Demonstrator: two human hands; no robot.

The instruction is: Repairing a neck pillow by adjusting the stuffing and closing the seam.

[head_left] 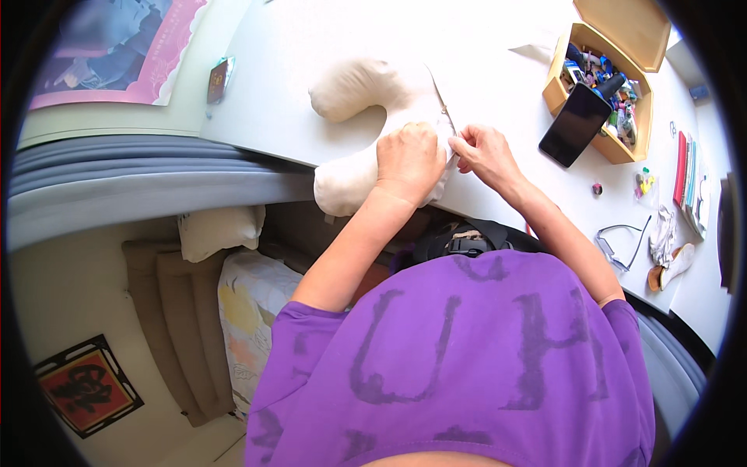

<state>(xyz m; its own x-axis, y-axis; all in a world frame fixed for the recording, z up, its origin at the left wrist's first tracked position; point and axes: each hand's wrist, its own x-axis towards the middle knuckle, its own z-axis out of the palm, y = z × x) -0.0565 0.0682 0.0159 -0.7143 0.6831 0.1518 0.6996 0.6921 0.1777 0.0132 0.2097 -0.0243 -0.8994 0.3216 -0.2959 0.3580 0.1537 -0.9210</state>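
Note:
A cream U-shaped neck pillow (354,89) lies on the white table, its opening turned to the left. My left hand (410,159) is closed on the pillow's near right part, knuckles up. Along the pillow's outer right edge runs a thin dark line that looks like a zipper (440,97). My right hand (486,156) pinches at this edge, thumb and index finger together, right beside my left hand. Whatever small part sits between those fingertips is hidden. The pillow's near arm reaches over the table's front edge.
At the right stands an open wooden box (556,82) full of pens and small items, a black phone (576,124) leaning on it. Nearer lie glasses (622,247), a small plastic bag (644,185) and books (686,183). A dark red booklet (219,80) is at the left.

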